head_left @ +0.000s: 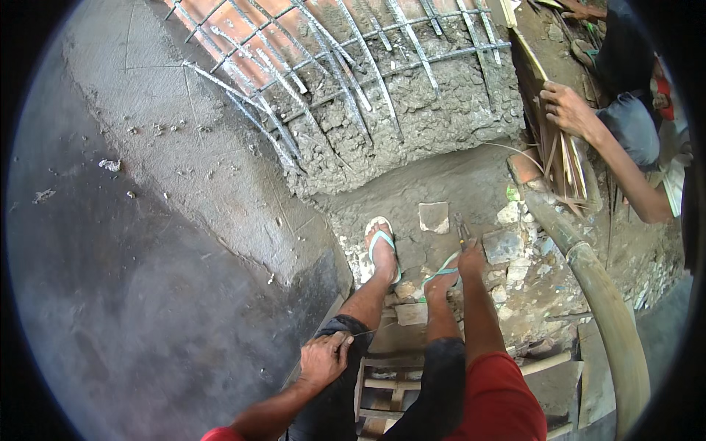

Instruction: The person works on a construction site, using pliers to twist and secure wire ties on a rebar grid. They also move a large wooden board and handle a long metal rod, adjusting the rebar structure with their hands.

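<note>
My right hand (473, 259) is closed around the handles of a pair of pliers (461, 229), whose jaws point away from me over the rubble beside my right foot. Over my left knee, my left hand (323, 360) is closed, thumb against fingers, on a thin piece of wire (362, 334) that sticks out to the right. Beyond my feet, a grid of steel rebar (353, 81) lies over rough wet concrete (434, 110). Its bar ends point toward me.
A flat square stone piece (434, 217) lies ahead of my sandals. A thick bamboo pole (603, 301) curves down the right side. Another person's hand (570, 110) grips a wooden strip there. Wooden slats (382, 384) show beneath me; a smooth grey slab (147, 294) spreads left.
</note>
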